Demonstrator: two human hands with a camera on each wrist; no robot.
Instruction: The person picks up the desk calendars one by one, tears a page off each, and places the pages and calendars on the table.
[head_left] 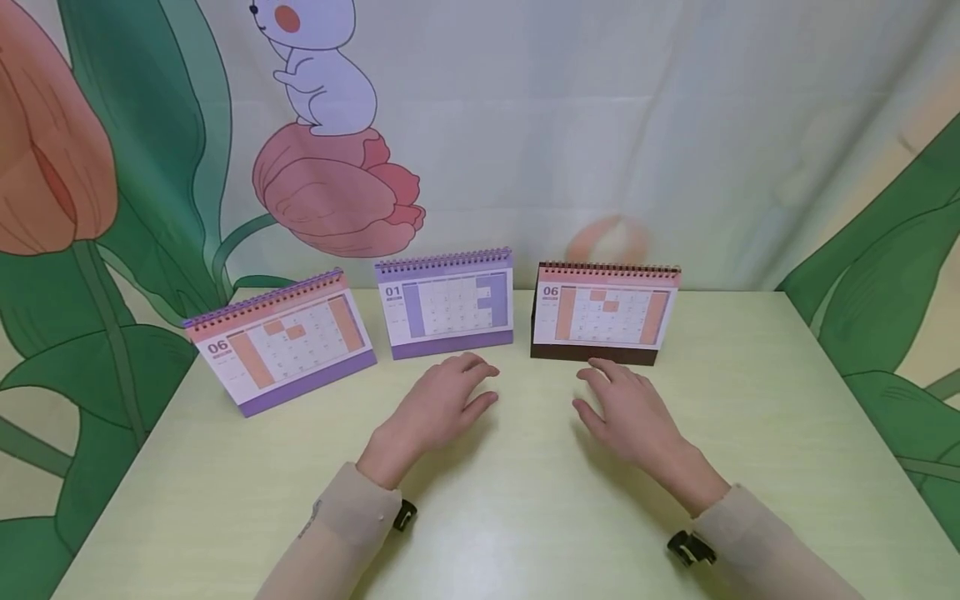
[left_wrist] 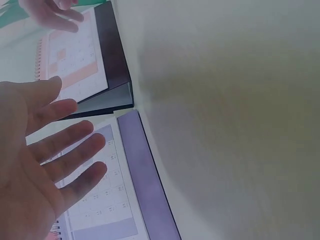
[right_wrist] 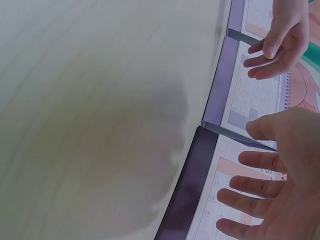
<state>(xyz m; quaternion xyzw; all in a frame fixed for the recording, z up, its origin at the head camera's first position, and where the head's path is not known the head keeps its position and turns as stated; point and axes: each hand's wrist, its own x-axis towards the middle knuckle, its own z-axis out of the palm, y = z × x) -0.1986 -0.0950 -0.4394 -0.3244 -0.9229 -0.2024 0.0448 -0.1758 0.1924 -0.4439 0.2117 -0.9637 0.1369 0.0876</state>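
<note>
Three spiral-bound desk calendars stand in a row toward the back of the table. The left calendar (head_left: 288,346) has a purple base, a pink header and the number 06, and is angled inward. A purple calendar (head_left: 450,307) marked 01 stands in the middle. The right calendar (head_left: 603,315) shows 06 in pink on a dark brown base. My left hand (head_left: 442,404) hovers in front of the middle calendar, fingers loosely spread and holding nothing. Close before the right calendar is my right hand (head_left: 626,408), also relaxed, with its palm seen in the right wrist view.
The pale green table (head_left: 525,517) reaches to a curtain (head_left: 562,142) printed with tulips and a white animal figure. Dark wrist devices (head_left: 692,548) sit at both sleeve cuffs. Hand shadows fall on the tabletop.
</note>
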